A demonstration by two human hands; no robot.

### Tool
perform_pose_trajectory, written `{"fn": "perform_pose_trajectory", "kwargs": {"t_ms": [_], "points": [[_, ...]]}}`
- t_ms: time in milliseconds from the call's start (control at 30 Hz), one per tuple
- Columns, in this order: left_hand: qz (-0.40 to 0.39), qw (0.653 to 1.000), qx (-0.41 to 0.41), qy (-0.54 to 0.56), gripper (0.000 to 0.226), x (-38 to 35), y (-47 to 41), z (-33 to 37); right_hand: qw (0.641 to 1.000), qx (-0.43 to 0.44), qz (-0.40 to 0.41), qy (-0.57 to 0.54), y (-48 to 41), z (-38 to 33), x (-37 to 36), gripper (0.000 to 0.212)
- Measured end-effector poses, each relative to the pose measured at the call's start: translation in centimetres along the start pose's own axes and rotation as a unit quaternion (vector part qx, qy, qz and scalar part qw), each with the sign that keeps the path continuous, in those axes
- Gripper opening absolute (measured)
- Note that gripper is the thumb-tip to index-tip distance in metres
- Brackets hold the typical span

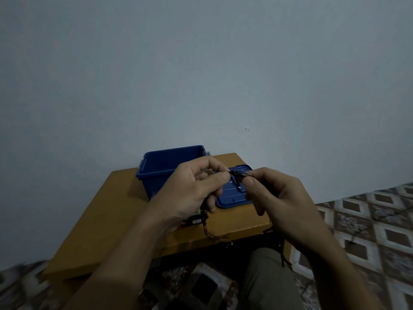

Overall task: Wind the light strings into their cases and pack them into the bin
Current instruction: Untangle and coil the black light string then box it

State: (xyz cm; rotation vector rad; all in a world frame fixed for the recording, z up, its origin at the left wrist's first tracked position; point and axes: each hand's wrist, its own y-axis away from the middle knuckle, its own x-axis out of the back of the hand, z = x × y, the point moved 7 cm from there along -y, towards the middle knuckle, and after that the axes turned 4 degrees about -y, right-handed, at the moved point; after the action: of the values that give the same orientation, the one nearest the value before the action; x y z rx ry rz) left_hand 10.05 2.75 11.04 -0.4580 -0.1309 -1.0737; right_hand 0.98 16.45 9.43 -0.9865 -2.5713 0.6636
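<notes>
A low wooden worktop (107,220) stood against a plain pale wall, on a patterned floor (368,220). Above it the left hand (192,189) and right hand (279,198) each pinched the dark light string (238,174) (slack trailed off the near edge). An open blue bin (156,175) stood at the back, its lid (230,198) flat beside it.

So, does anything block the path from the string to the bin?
Nothing visible does. The bin stands open behind the left hand and right hand, which pinch the light string; the lid lies flat on the table beside the bin.
</notes>
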Motion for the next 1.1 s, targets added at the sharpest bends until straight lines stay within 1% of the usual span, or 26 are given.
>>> {"fn": "perform_pose_trajectory", "kwargs": {"t_ms": [167, 267, 333, 433, 533, 633, 700, 733, 767, 833, 867, 933, 1033, 1100], "points": [[0.013, 1.0, 0.013, 0.003, 0.009, -0.2, 0.0, -0.3, 1.0, -0.003, 0.014, -0.009, -0.3, 0.5, -0.1, 0.011], [0.011, 1.0, 0.008, 0.011, 0.005, -0.4, 0.2, 0.1, 1.0, 0.016, 0.01, 0.009, -0.1, 0.3, -0.1, 0.011], [-0.014, 1.0, 0.014, 0.014, 0.015, -0.6, 0.4, 0.4, 0.999, 0.036, 0.029, 0.009, 0.0, -0.2, 0.3, 0.017], [-0.08, 0.996, 0.042, 0.008, 0.032, -1.2, 1.2, 0.5, 0.995, 0.059, 0.081, -0.02, 0.2, -0.8, 1.3, 0.019], [-0.117, 0.989, 0.077, 0.04, 0.03, -1.1, 1.9, 0.1, 0.989, 0.049, 0.136, -0.036, 0.3, -0.4, 2.6, 0.019], [-0.122, 0.984, 0.103, 0.079, 0.03, -1.0, 2.3, -0.1, 0.991, 0.007, 0.125, -0.044, 0.1, 0.3, 2.5, 0.009], [-0.121, 0.982, 0.109, 0.093, 0.032, -1.0, 2.4, 0.1, 0.994, -0.022, 0.091, -0.057, 0.1, 0.7, 1.6, 0.023], [-0.121, 0.982, 0.111, 0.095, 0.032, -1.1, 2.4, 0.3, 0.996, -0.022, 0.067, -0.048, 0.1, 0.7, 1.2, 0.029], [-0.121, 0.982, 0.112, 0.096, 0.032, -1.1, 2.4, 0.4, 0.999, -0.014, 0.044, -0.024, 0.1, 0.6, 0.7, 0.028], [-0.122, 0.981, 0.117, 0.093, 0.032, -1.2, 2.4, 0.5, 1.0, 0.009, 0.016, 0.022, 0.2, 0.2, -0.2, 0.015], [-0.123, 0.981, 0.121, 0.092, 0.033, -1.2, 2.4, 0.4, 0.999, 0.017, 0.017, 0.034, 0.2, 0.2, -0.4, 0.014], [-0.129, 0.979, 0.129, 0.09, 0.037, -1.3, 2.5, 0.1, 0.998, 0.023, 0.045, 0.041, 0.1, 0.3, -0.3, 0.021], [-0.153, 0.974, 0.147, 0.084, 0.04, -1.6, 2.8, -0.4, 0.996, 0.031, 0.085, 0.012, 0.1, 0.3, 0.3, 0.022], [-0.176, 0.967, 0.162, 0.091, 0.043, -2.0, 3.0, -0.8, 0.996, 0.03, 0.086, -0.01, 0.1, 0.5, 0.4, 0.022]]}}
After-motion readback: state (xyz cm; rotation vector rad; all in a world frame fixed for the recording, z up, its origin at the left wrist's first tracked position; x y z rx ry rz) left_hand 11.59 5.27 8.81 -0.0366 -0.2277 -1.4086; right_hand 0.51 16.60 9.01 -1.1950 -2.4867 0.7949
